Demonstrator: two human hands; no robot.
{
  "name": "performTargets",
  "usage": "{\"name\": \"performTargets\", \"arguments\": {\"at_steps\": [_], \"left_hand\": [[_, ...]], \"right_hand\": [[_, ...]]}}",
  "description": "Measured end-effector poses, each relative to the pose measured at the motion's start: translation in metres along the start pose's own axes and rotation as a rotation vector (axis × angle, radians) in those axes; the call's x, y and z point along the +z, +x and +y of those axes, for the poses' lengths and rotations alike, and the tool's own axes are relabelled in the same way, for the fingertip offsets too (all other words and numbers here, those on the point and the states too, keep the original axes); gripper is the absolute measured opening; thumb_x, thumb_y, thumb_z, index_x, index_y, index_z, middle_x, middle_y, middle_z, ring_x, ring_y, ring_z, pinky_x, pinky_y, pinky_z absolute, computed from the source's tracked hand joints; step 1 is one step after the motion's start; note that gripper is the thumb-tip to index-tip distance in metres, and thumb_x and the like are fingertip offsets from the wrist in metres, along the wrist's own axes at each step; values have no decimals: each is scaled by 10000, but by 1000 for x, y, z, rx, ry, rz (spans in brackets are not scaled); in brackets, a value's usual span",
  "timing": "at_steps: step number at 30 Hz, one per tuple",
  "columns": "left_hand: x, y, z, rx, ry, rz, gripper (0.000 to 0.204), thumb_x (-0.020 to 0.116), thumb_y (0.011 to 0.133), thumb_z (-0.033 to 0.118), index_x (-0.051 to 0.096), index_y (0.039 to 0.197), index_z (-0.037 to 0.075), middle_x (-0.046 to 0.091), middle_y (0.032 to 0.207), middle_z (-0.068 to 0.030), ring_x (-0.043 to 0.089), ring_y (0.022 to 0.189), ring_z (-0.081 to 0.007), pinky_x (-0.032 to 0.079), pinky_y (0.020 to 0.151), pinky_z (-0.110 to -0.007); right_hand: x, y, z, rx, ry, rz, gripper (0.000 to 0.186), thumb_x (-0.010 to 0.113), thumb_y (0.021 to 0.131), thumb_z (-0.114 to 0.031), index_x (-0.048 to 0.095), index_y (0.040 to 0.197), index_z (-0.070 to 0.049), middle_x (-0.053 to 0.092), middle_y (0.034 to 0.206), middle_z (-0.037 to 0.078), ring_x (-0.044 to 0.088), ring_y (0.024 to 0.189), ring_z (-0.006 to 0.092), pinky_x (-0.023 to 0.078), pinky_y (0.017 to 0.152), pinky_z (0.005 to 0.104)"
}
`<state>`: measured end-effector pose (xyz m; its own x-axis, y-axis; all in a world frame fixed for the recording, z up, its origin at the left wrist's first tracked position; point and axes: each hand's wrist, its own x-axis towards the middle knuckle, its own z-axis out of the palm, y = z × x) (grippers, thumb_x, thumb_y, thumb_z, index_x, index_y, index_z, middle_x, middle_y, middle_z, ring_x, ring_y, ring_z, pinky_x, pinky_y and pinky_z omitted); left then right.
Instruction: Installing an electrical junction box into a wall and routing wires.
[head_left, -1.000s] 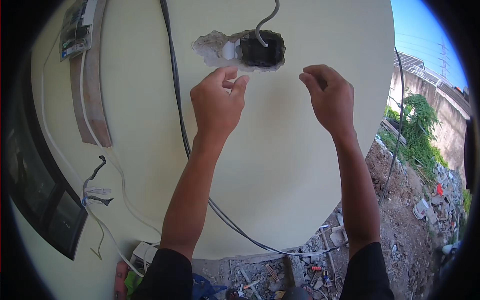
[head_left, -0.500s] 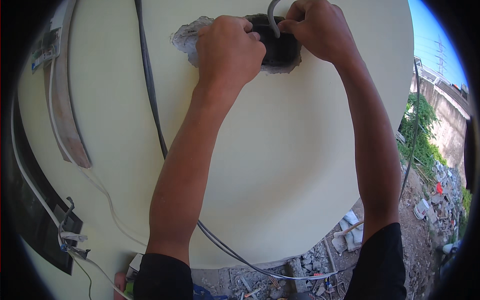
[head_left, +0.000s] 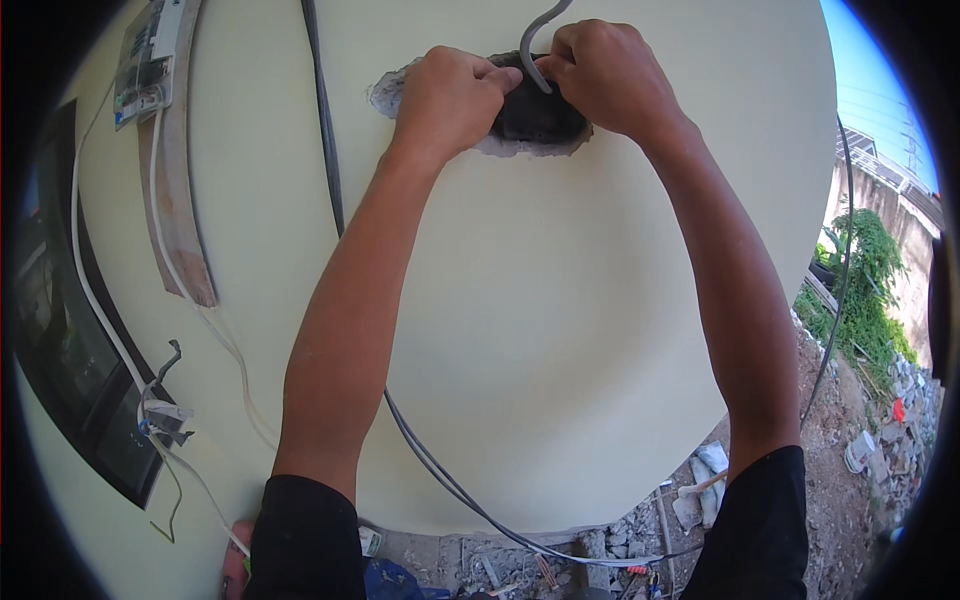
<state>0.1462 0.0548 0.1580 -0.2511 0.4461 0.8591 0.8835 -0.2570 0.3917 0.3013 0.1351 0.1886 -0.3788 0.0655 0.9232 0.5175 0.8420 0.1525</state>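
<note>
up at the hole (head_left: pixel 535 125) broken into the pale yellow wall (head_left: pixel 560 320), both arms reach straight up, elbows low. left hand (head_left: pixel 450 100) curled, thumb and fingers pinched at the dark box (head_left: pixel 535 112) set in the hole; what that grip pinches is hidden. right hand (head_left: pixel 605 75) fisted, grip closed around the grey cable (head_left: pixel 535 45). cable runs roughly vertical, coming down from the top edge, hooking into the box. another dark cable (head_left: pixel 325 150) runs down the wall left of the left forearm.
</note>
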Motion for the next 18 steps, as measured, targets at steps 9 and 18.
{"name": "performTargets", "arguments": {"at_steps": [9, 18], "left_hand": [[6, -4, 6, 0, -21, 156, 296, 714, 922, 286, 792, 897, 1, 692, 670, -141, 669, 642, -237, 553, 692, -390], [-4, 5, -2, -176, -145, 62, 357, 738, 905, 345, 777, 829, -1, 709, 685, -136, 682, 654, -247, 538, 660, -402]], "right_hand": [[-7, -1, -18, 107, -13, 44, 187, 706, 853, -132, 695, 729, 8, 664, 624, 157, 628, 556, 294, 501, 545, 415], [-65, -44, -12, 251, 334, 65, 235, 712, 900, -204, 735, 860, 26, 684, 685, 154, 633, 604, 256, 513, 618, 411]]}}
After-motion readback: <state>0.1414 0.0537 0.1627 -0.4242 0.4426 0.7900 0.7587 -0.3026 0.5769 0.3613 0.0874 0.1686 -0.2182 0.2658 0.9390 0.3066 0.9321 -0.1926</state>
